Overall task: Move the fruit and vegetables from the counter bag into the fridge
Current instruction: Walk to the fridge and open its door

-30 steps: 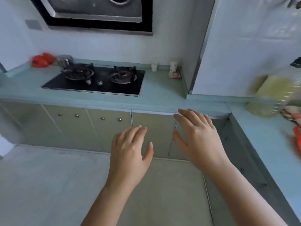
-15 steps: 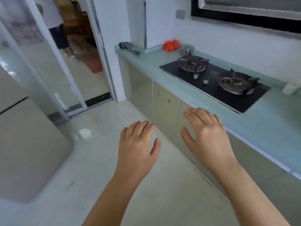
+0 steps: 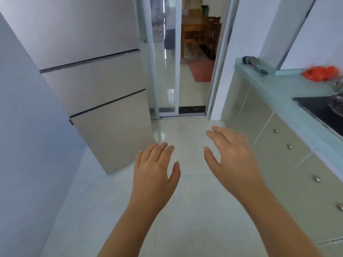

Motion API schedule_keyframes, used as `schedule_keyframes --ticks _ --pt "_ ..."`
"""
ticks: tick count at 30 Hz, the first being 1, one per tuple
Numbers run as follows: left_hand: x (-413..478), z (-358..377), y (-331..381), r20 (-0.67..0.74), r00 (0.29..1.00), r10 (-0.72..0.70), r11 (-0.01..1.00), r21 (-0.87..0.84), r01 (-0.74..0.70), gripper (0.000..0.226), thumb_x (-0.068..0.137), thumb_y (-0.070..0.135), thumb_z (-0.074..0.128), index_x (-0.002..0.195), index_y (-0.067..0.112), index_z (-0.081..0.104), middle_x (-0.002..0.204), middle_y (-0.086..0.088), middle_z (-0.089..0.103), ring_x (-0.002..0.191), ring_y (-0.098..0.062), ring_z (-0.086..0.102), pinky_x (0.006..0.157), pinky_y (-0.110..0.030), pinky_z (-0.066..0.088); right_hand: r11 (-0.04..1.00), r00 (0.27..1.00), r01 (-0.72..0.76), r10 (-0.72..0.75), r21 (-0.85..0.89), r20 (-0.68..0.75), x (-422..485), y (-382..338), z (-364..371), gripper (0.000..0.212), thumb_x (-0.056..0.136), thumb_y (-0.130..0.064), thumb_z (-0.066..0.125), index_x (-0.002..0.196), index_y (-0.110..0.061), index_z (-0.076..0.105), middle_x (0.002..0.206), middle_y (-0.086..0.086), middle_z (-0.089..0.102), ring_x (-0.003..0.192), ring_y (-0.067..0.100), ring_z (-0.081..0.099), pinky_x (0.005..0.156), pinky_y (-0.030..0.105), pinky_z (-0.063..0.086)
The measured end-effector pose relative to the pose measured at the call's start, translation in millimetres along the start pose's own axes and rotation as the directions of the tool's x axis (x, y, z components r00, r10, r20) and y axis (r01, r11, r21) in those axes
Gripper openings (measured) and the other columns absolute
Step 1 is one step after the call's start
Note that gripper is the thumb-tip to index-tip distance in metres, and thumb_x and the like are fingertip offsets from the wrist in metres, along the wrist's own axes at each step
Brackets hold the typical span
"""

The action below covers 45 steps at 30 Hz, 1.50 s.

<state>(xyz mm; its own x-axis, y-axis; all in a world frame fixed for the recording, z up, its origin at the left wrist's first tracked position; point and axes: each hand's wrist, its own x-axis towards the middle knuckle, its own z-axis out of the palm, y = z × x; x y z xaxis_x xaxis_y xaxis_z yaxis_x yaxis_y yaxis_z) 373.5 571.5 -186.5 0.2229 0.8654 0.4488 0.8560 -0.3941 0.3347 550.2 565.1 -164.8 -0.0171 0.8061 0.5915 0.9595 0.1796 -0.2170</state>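
Fridge [image 3: 92,86]: stands left, all three doors closed, nothing loaded. Red bag [image 3: 322,73]: blurred, on the counter [image 3: 274,84] at far right. Left hand [image 3: 156,169], right hand [image 3: 233,160]: fingers spread, empty, apparently free for a door.

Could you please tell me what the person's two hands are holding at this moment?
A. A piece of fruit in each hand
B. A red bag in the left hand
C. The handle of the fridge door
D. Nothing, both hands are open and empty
D: the left hand and the right hand hover over the floor with fingers spread, gripping nothing; the fridge stands closed to the left and the red bag lies on the counter.
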Motion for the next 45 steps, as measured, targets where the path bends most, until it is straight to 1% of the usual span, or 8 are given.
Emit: schedule_keyframes --ticks 7,22,30,33,36,38,42,45 --pt "34.4 -27.7 -124.3 -0.095 0.99 -0.106 0.994 0.024 0.108 0.044 0.082 0.036 0.041 0.11 0.01 0.063 0.108 -0.007 0.066 0.101 -0.028 0.06 0.092 -0.036 0.032 0.995 0.994 0.09 -0.093 0.048 0.051 73.7 -87.0 74.3 0.045 0.085 -0.032 0.038 0.108 -0.004 0.064 0.111 0.014 0.065 0.105 0.032 0.06 0.088 0.056 0.046" --pt "117.5 -84.1 -370.5 -0.234 0.918 -0.32 0.945 -0.014 0.326 0.047 0.082 0.036 0.04 0.116 0.01 0.059 0.114 -0.007 0.062 0.107 -0.027 0.056 0.094 -0.035 0.033 0.934 0.947 0.315 -0.32 0.17 0.001 230.7 -268.0 243.5 0.04 0.083 -0.029 0.042 0.103 -0.002 0.065 0.106 0.013 0.066 0.099 0.03 0.062 0.084 0.044 0.049" --pt "176.3 -92.3 -444.7 -0.322 0.825 -0.464 0.885 -0.209 0.416 0.038 0.086 0.021 0.06 0.123 0.014 0.055 0.122 -0.001 0.056 0.109 -0.006 0.042 0.094 -0.028 0.032 0.875 0.912 0.405 -0.406 0.265 -0.055 310.7 -308.7 315.6 0.039 0.083 -0.028 0.042 0.101 -0.002 0.065 0.105 0.012 0.066 0.097 0.029 0.062 0.081 0.045 0.051" --pt "209.4 -87.0 -470.2 -0.324 0.809 -0.491 0.87 -0.242 0.431 0.041 0.085 0.017 0.061 0.124 0.016 0.053 0.121 0.006 0.053 0.11 -0.003 0.042 0.093 -0.016 0.029 0.854 0.902 0.429 -0.422 0.293 -0.09 348.6 -317.5 349.0 0.038 0.082 -0.027 0.043 0.1 -0.002 0.066 0.104 0.013 0.067 0.097 0.031 0.063 0.081 0.046 0.05" --pt "256.9 -90.2 -494.8 -0.341 0.781 -0.523 0.845 -0.322 0.426 0.039 0.086 0.018 0.059 0.125 0.018 0.052 0.11 0.025 0.046 0.1 0.016 0.041 0.082 0.006 0.024 0.845 0.896 0.441 -0.431 0.301 -0.103 392.0 -324.6 377.0 0.04 0.081 -0.028 0.042 0.1 -0.003 0.066 0.105 0.013 0.067 0.099 0.032 0.063 0.083 0.048 0.047" --pt "293.0 -91.3 -509.9 -0.334 0.767 -0.548 0.822 -0.385 0.42 0.038 0.088 0.018 0.057 0.125 0.02 0.051 0.108 0.026 0.046 0.095 0.023 0.041 0.075 0.01 0.024 0.838 0.888 0.457 -0.444 0.299 -0.114 424.6 -327.7 393.7 0.04 0.08 -0.029 0.041 0.1 -0.004 0.067 0.105 0.012 0.067 0.098 0.03 0.063 0.084 0.047 0.047" --pt "357.7 -92.1 -538.6 -0.36 0.746 -0.56 0.812 -0.417 0.408 0.041 0.089 0.021 0.055 0.13 0.022 0.047 0.124 0.014 0.047 0.113 0.004 0.042 0.078 0.009 0.025 0.821 0.883 0.464 -0.461 0.334 -0.095 480.9 -332.5 422.3 0.043 0.079 -0.031 0.04 0.104 -0.007 0.066 0.11 0.01 0.066 0.103 0.03 0.062 0.087 0.053 0.044" --pt "389.5 -94.3 -555.9 -0.394 0.728 -0.562 0.805 -0.463 0.371 0.045 0.089 0.023 0.056 0.132 0.025 0.043 0.126 0.015 0.047 0.115 0.005 0.04 0.081 0.009 0.024 0.795 0.871 0.48 -0.483 0.37 -0.092 506.3 -339.1 433.7 0.045 0.08 -0.032 0.04 0.11 -0.008 0.064 0.117 0.01 0.064 0.108 0.03 0.059 0.09 0.055 0.04"
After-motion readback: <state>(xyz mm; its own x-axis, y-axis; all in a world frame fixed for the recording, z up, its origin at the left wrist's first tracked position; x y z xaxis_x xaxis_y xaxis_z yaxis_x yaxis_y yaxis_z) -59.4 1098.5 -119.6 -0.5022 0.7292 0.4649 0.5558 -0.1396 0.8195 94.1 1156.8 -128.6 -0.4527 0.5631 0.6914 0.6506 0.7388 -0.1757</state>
